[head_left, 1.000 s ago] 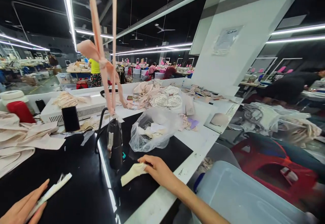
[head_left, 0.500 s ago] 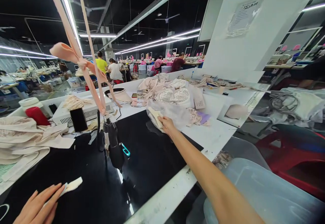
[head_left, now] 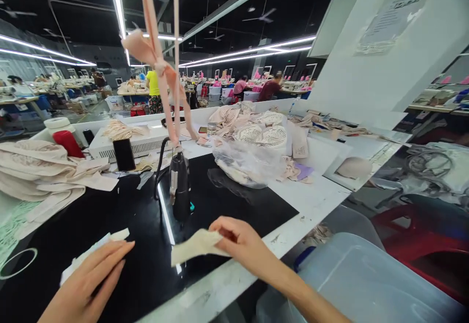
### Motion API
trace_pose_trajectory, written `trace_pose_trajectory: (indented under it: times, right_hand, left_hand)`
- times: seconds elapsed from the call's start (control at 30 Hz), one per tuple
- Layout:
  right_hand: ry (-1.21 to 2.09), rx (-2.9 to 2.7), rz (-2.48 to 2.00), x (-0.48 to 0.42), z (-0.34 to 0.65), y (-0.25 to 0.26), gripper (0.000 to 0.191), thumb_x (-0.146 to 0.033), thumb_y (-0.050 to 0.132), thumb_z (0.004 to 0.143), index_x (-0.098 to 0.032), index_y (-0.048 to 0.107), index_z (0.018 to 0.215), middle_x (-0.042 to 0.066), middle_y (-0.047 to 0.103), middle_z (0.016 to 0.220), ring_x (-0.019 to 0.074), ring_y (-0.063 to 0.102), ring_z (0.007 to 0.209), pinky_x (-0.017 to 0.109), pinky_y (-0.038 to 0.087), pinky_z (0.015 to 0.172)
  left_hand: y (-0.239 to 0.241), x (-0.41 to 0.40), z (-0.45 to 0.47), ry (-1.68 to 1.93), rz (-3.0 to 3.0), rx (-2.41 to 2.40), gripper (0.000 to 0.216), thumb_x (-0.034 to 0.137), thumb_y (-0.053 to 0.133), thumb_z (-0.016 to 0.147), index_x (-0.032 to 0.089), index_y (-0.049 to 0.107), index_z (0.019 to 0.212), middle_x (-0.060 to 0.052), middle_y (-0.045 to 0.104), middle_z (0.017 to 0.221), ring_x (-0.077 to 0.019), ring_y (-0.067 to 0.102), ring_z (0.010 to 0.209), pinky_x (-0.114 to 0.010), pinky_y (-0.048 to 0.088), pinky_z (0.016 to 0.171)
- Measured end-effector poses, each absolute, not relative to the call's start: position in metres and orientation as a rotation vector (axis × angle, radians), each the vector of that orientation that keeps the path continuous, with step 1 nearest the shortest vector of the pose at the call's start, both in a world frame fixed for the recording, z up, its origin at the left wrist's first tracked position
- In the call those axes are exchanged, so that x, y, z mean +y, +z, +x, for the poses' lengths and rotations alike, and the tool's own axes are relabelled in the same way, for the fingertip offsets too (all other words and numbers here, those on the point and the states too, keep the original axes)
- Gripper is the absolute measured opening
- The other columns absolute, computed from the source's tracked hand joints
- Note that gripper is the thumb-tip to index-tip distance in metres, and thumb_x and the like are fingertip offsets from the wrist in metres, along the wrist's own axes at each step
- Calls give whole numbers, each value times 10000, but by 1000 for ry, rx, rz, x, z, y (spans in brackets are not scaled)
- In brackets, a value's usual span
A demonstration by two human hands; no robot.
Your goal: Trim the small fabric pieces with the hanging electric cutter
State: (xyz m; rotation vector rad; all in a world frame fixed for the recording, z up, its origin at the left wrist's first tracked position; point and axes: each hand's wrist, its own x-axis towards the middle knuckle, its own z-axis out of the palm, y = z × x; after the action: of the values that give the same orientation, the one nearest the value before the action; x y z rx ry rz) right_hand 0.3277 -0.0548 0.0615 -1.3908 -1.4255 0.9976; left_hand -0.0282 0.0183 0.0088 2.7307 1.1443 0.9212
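Note:
My right hand (head_left: 238,242) pinches a short cream fabric strip (head_left: 192,247) between thumb and fingers, above the front of the black work surface (head_left: 154,274). The strip's free end points left. At the lower left, my left hand (head_left: 90,281) lies with outstretched fingers on a small pale piece (head_left: 119,234), whose far end sticks out past the fingers. Behind the two hands, a black hand-held tool (head_left: 180,186) hangs from a knotted peach strap (head_left: 166,93). A clear plastic bag (head_left: 249,164) with cream pieces inside lies beyond my right hand.
Beige fabric (head_left: 36,171) is heaped on the left, near a tape ring (head_left: 18,263). A phone (head_left: 123,154) leans against a white box (head_left: 146,147). Lace bra cups (head_left: 262,132) are piled at the back. A translucent bin (head_left: 359,274) stands beside the right edge.
My right hand has drawn back from the plastic bag towards me, bringing out a cream strip. My left hand stays by the pale piece. The view has shifted left.

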Motion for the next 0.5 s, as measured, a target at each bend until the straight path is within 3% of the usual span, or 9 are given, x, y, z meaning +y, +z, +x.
trace_pose_trajectory:
  times: [0.03, 0.17, 0.33, 0.4, 0.5]
  right_hand:
    - [997, -1519, -1390, -60, 316, 60, 33, -158, 640, 762, -177, 660, 743, -32, 553, 687, 114, 469, 635, 233, 311, 578]
    - [969, -1835, -1389, -65, 276, 62, 216, -22, 523, 766, -206, 631, 803, -23, 585, 828, 127, 523, 768, 239, 359, 689]
    - [929, -2008, -1241, -54, 250, 62, 203, -5, 525, 825, -189, 606, 857, -6, 604, 858, 137, 556, 814, 245, 402, 747]
    - [876, -2069, -1187, -53, 244, 61, 228, 16, 512, 844, -185, 613, 883, 3, 619, 880, 139, 570, 825, 242, 421, 749]
    - [774, -2154, -1096, -54, 238, 58, 212, 0, 504, 898, -178, 619, 891, 18, 633, 899, 139, 595, 822, 233, 458, 734]
  left_hand:
    - [16, 11, -20, 958, 2624, 1196, 357, 400, 547, 951, 347, 624, 1295, 11, 697, 1265, -222, 674, 1156, -351, 551, 1002]
    - [48, -13, 9, 726, 2240, 1133, 333, 433, 527, 959, 342, 638, 1260, -11, 724, 1176, -203, 693, 1078, -303, 564, 937]
    - [75, -24, 31, 275, 2047, 1099, 503, 381, 791, 755, 323, 637, 1231, -9, 700, 1148, -235, 657, 1048, -302, 510, 923]
    - [75, -25, 35, 212, 1989, 1101, 405, 350, 755, 780, 293, 651, 1168, 0, 714, 1059, -211, 674, 938, -266, 508, 836]
    - [65, -25, 35, 165, 1803, 1011, 153, 264, 567, 874, 221, 661, 986, 39, 672, 770, -128, 622, 619, -196, 470, 605]
